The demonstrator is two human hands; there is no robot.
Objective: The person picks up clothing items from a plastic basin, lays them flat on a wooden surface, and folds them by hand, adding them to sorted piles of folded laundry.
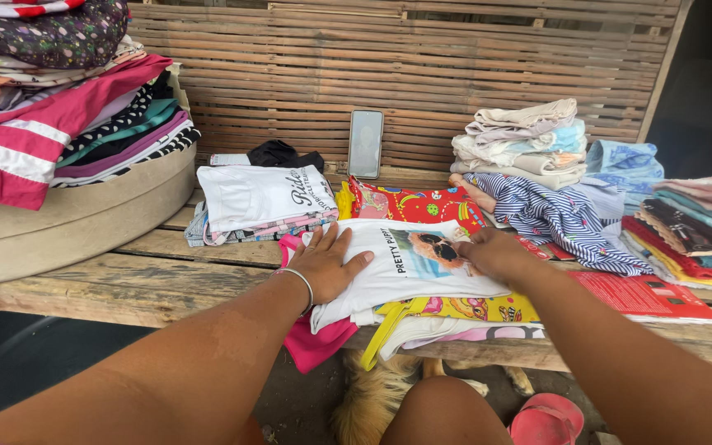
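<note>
Both arms are bare, with no sleeves at all. The left hand (325,264) has a thin silver metal bangle (300,280) around its wrist. The right hand (496,254) wears no rings or bands. A bare knee shows below.

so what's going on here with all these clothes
A person is pressing both bare hands on a white printed T-shirt lying on a wooden bench. The left hand lies flat on its left part; the right hand rests on its right edge. Under it sit a pink garment and a yellow printed one. Folded stacks lie behind, and a phone leans against the bamboo wall.
</note>
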